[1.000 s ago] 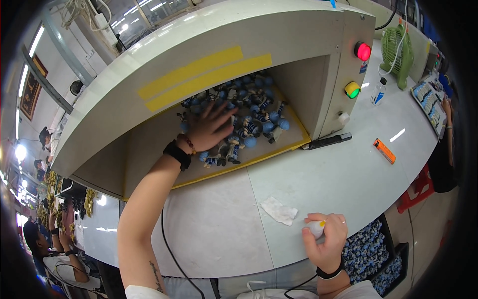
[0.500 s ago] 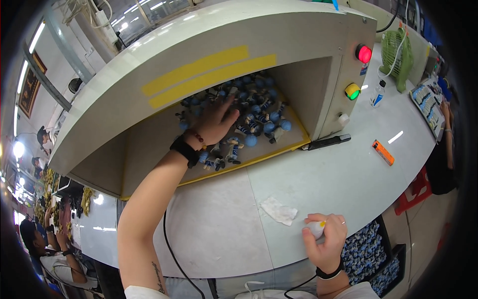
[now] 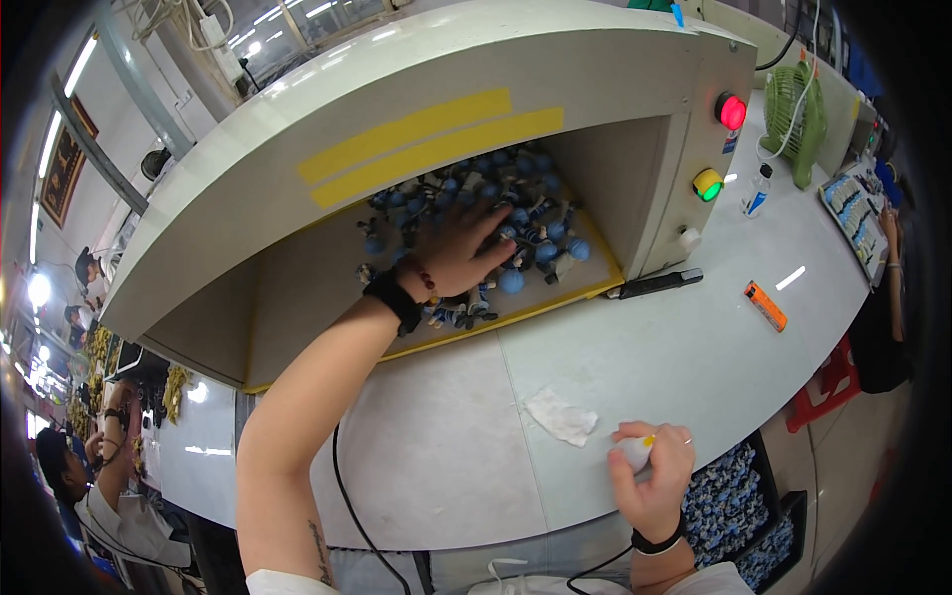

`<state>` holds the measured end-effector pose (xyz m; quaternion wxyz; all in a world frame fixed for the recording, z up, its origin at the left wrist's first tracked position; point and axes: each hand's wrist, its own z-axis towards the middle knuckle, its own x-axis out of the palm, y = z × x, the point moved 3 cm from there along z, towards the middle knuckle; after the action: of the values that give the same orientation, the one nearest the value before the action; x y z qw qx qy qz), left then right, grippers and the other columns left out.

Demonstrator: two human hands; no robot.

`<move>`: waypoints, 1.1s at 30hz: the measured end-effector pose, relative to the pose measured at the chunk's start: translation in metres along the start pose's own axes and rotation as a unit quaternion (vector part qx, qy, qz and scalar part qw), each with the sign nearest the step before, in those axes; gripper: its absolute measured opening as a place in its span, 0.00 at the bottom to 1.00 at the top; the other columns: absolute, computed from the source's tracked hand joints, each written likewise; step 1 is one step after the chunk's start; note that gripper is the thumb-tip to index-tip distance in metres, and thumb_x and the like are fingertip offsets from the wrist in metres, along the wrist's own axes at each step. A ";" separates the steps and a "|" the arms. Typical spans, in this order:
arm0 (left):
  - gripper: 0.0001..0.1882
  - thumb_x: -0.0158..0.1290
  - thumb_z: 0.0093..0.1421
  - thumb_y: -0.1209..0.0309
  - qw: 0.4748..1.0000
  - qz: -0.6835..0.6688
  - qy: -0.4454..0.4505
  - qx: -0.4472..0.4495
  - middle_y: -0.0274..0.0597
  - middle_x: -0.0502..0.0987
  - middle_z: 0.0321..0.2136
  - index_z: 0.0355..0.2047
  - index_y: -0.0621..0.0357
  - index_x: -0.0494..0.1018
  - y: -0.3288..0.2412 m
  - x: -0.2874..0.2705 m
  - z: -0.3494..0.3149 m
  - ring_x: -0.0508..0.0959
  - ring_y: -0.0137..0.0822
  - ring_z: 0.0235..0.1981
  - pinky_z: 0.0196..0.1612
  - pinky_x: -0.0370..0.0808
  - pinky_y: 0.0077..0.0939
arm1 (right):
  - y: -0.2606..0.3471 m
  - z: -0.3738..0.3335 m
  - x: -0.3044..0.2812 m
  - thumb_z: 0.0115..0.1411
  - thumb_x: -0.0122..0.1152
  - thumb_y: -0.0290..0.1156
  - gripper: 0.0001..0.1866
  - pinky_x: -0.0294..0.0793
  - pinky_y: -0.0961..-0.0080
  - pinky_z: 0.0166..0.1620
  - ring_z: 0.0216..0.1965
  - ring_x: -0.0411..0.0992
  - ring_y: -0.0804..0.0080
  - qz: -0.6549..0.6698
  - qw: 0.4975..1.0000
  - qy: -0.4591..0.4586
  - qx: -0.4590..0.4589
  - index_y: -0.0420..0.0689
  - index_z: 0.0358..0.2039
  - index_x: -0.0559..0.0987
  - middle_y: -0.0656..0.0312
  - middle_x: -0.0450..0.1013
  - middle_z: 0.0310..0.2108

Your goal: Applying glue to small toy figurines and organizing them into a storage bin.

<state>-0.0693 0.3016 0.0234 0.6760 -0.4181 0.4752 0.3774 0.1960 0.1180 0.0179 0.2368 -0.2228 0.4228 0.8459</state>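
My left hand [image 3: 458, 250] reaches into a pale cabinet [image 3: 650, 213] with a wide opening. Its fingers are spread, palm down, over a heap of small blue-and-white figurines [image 3: 511, 282] with round blue heads. What lies under the palm is hidden. Above the table, at the lower right, my right hand [image 3: 662, 486] is closed around a rounded white thing [image 3: 635, 454] with a yellow tip; the fingers cover most of it. A crumpled white tissue [image 3: 562, 416] lies on the table just left of that hand.
An orange box cutter [image 3: 766, 305], a black-handled tool [image 3: 659, 283], a small clear bottle [image 3: 758, 190] and a green fan [image 3: 790, 114] stand or lie to the right. Black crates of small blue parts [image 3: 729, 496] sit below the table edge. Other people work at both sides.
My left hand has shifted right across the figurines, its fingers now pointing more to the right. The right hand keeps its grip on the white thing. The view has shifted slightly.
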 end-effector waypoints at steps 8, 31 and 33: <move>0.33 0.41 0.51 0.49 0.987 0.012 -0.047 -0.151 0.51 0.55 0.52 0.53 0.56 0.51 0.052 -0.068 -0.035 0.53 0.47 0.54 0.53 0.51 0.36 | -0.004 0.000 0.002 0.35 0.59 0.27 0.11 0.57 0.77 0.26 0.16 0.63 0.69 0.004 1.000 0.002 -0.024 0.42 0.23 0.72 0.64 0.67 0.17; 0.55 0.56 0.33 0.43 0.984 -0.009 0.011 -0.179 0.61 0.43 0.52 0.55 0.55 0.40 0.037 -0.033 -0.049 0.41 0.55 0.55 0.53 0.43 0.50 | -0.004 0.001 -0.001 0.34 0.59 0.28 0.11 0.56 0.77 0.25 0.15 0.62 0.70 0.000 1.000 0.003 -0.022 0.43 0.23 0.72 0.64 0.66 0.15; 0.53 0.55 0.36 0.45 0.972 -0.169 -0.066 -0.148 0.58 0.42 0.53 0.54 0.61 0.41 0.068 -0.030 -0.045 0.41 0.51 0.56 0.55 0.43 0.44 | -0.003 0.002 0.000 0.34 0.59 0.28 0.11 0.56 0.77 0.25 0.15 0.63 0.70 0.002 1.000 0.004 -0.025 0.43 0.22 0.72 0.64 0.66 0.15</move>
<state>-0.1541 0.2815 0.0289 0.6905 -0.5618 0.2907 0.3508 0.1975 0.1206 0.0174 0.2279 -0.2308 0.4025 0.8560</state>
